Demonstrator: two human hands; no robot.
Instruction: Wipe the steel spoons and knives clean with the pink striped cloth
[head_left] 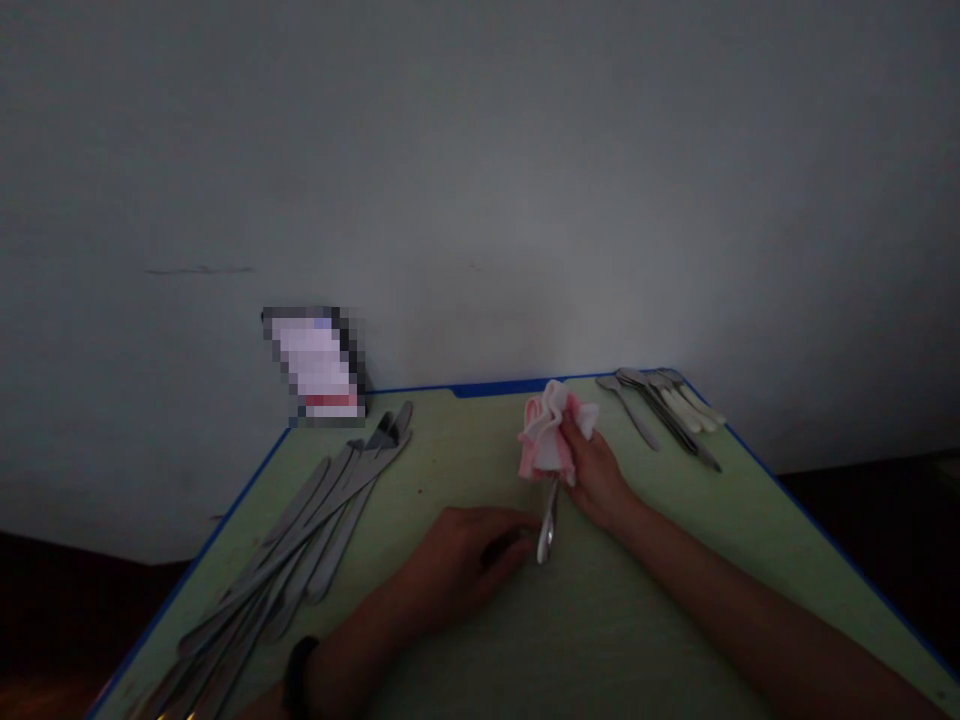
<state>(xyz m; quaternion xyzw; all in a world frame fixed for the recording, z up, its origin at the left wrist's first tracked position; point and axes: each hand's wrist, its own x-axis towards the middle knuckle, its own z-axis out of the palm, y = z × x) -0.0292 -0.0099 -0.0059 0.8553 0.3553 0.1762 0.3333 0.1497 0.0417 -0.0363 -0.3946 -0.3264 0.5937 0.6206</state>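
A crumpled pink-and-white cloth [551, 435] is in my right hand [596, 475], which is closed round it above the middle of the table. From the bottom of the cloth sticks a shiny metal piece of cutlery [547, 535], its upper part covered, so its exact kind is hidden. My left hand [472, 555] comes in from the lower left with bent fingers, their tips at the side of the exposed metal end, seemingly pinching it. To the left lies a loose pile of table knives [300, 540]. Several spoons [634, 415] lie at the far right.
The pale green table [442, 455] has a blue edge and stands against a grey wall [480, 200]. A blurred-out phone-like device [315, 365] leans on the wall at the back left corner. White-handled cutlery [682, 405] lies near the right edge.
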